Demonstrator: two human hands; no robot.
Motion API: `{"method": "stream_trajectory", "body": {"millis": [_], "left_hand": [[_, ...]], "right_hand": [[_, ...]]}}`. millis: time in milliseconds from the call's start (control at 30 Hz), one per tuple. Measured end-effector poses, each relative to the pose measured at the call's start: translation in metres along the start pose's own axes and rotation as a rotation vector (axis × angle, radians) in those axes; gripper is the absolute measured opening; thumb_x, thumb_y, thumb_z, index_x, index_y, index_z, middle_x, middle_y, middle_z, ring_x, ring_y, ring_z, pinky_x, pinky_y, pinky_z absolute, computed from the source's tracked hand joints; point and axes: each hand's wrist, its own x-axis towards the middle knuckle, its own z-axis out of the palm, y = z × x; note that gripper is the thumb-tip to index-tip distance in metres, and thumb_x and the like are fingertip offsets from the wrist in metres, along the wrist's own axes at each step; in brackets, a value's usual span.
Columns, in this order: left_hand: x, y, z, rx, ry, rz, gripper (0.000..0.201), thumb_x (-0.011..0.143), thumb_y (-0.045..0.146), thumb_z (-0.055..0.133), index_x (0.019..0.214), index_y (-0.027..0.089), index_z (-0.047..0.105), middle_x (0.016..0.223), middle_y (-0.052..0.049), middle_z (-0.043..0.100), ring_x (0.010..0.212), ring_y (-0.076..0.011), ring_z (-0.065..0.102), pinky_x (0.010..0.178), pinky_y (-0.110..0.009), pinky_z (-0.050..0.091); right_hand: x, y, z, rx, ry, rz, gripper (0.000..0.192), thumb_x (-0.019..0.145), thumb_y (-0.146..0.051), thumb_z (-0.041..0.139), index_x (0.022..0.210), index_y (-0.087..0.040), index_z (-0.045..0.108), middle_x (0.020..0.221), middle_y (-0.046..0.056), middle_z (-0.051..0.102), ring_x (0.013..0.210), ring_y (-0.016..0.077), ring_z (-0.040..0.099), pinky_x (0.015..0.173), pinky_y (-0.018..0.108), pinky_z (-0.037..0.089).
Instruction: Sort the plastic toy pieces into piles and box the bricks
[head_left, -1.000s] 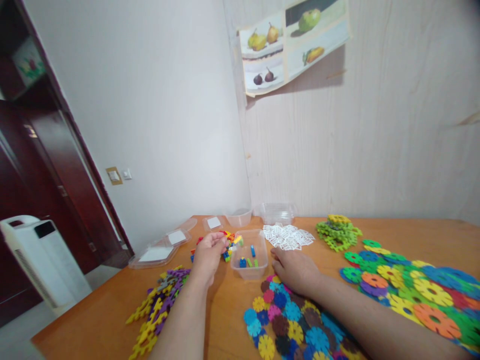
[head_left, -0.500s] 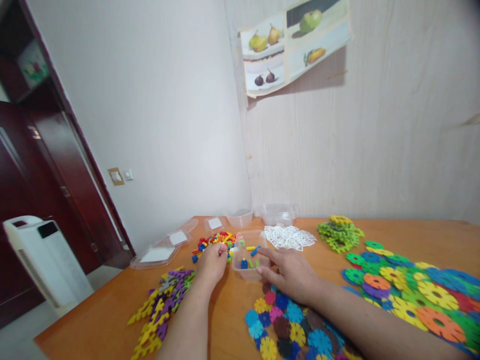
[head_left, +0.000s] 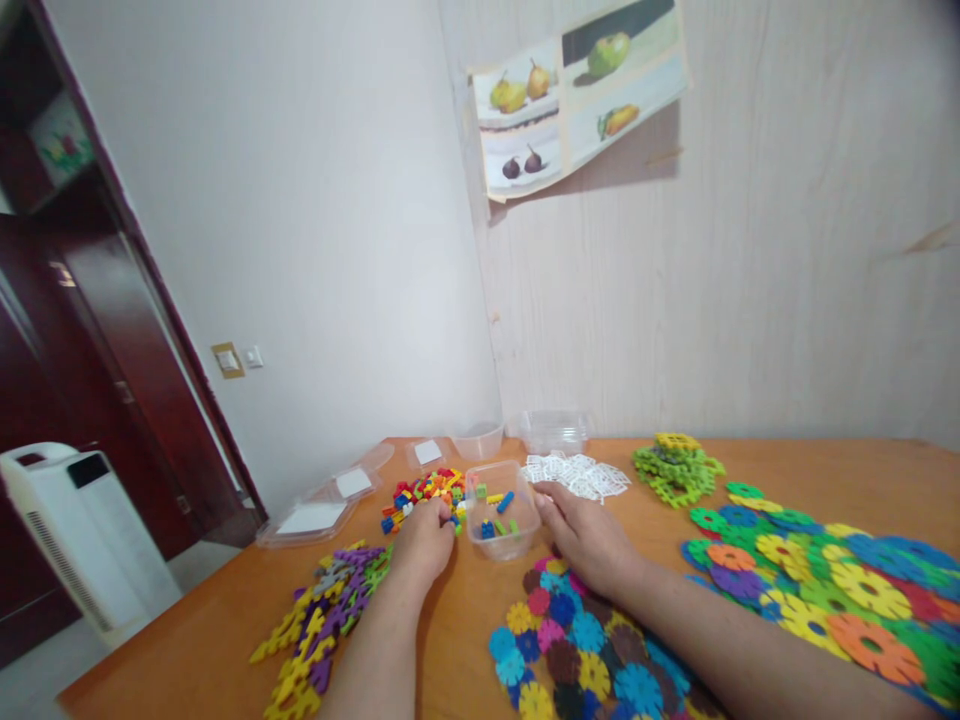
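A clear plastic container stands in the middle of the table with several blue, yellow and green building bricks inside. Left of it lies a heap of small multicoloured building bricks. My left hand is at the heap's near edge, fingers curled down; whatever they may hold is hidden. At the container's right side, my right hand has its thumb and fingers closed on the rim. Beneath that wrist spread small notched plastic discs.
Larger notched discs cover the right side. Green pieces and white pieces lie behind. Purple and yellow interlocking pieces are at left. Lids and spare containers line the wall.
My right hand has drawn back from over the container to its right rim. My left hand has lowered slightly toward the brick heap, its fingers turning down. The camera has shifted a little.
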Motion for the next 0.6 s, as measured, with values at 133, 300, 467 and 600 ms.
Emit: {"method": "stream_trajectory", "body": {"millis": [133, 300, 467, 600], "left_hand": [[0.001, -0.002, 0.003, -0.046, -0.008, -0.002, 0.009, 0.081, 0.015, 0.057, 0.083, 0.021, 0.063, 0.087, -0.003, 0.073, 0.080, -0.0172, 0.064, 0.064, -0.024, 0.035], [0.004, -0.006, 0.005, -0.184, 0.004, -0.059, 0.012, 0.078, 0.018, 0.056, 0.076, 0.020, 0.068, 0.080, -0.003, 0.073, 0.078, -0.0189, 0.066, 0.064, -0.025, 0.037], [0.001, 0.002, -0.007, -0.478, 0.085, -0.206, 0.013, 0.078, 0.025, 0.059, 0.081, 0.017, 0.069, 0.074, -0.002, 0.071, 0.070, -0.0177, 0.064, 0.060, -0.025, 0.039], [-0.003, 0.021, -0.021, -0.914, 0.107, -0.185, 0.032, 0.078, 0.031, 0.064, 0.106, 0.014, 0.069, 0.099, -0.008, 0.074, 0.086, -0.0172, 0.067, 0.074, -0.026, 0.048]], "right_hand": [[0.002, 0.006, 0.004, -0.018, -0.012, 0.088, 0.053, 0.102, -0.048, 0.028, 0.136, -0.018, 0.055, 0.112, 0.014, 0.074, 0.107, 0.0263, 0.067, 0.086, 0.034, 0.045], [0.002, 0.004, 0.005, -0.025, -0.079, 0.114, 0.056, 0.102, -0.052, 0.029, 0.135, -0.015, 0.055, 0.118, 0.017, 0.071, 0.113, 0.0274, 0.065, 0.088, 0.034, 0.044], [0.002, 0.004, 0.005, -0.020, -0.105, 0.119, 0.056, 0.102, -0.054, 0.025, 0.124, -0.018, 0.062, 0.111, 0.014, 0.074, 0.108, 0.0260, 0.067, 0.085, 0.032, 0.043], [0.004, 0.006, 0.005, 0.005, -0.091, 0.104, 0.056, 0.102, -0.055, 0.025, 0.119, -0.019, 0.064, 0.108, 0.013, 0.074, 0.106, 0.0247, 0.067, 0.084, 0.031, 0.043]]}}
